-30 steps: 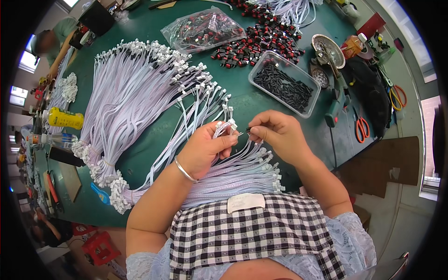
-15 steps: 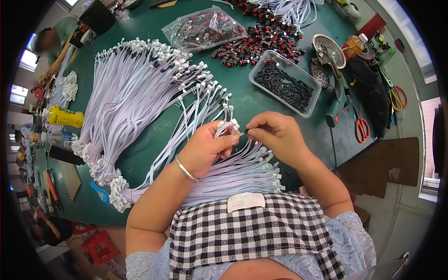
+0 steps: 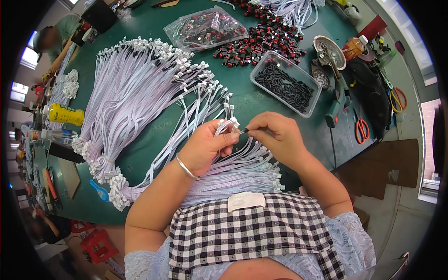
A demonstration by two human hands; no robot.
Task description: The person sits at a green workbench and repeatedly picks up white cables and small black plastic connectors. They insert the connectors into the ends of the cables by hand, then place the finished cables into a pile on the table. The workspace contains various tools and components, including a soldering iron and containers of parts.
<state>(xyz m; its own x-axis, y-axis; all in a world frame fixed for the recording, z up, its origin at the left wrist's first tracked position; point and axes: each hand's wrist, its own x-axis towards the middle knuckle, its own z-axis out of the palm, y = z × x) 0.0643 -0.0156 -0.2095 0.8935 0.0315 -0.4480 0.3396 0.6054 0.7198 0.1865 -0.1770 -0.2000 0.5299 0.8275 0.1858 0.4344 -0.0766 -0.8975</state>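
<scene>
My left hand (image 3: 205, 144) is closed round a few flat white cables, and their white plugs (image 3: 228, 124) stick up past the thumb and forefinger. Against those fingertips, my right hand (image 3: 280, 137) pinches a small black sleeve (image 3: 245, 131) at a thin wire end. The fingertips of both hands almost meet. Under the hands lies a fanned bundle of white cables (image 3: 233, 179), tied near the left forearm. A clear plastic box (image 3: 277, 100) beyond my right hand holds many short black sleeves (image 3: 285, 86).
Larger cable bundles (image 3: 126, 93) cover the left of the green table. At the back are a bag of red-black parts (image 3: 205, 30) and a loose heap (image 3: 263, 44). A soldering iron (image 3: 337, 105), a metal dish (image 3: 322, 44) and scissors (image 3: 361, 129) lie right. A co-worker (image 3: 58, 37) sits far left.
Both hands keep the same grip and place. The black sleeve seems slightly closer to my left fingertips; otherwise the picture has only shifted a little.
</scene>
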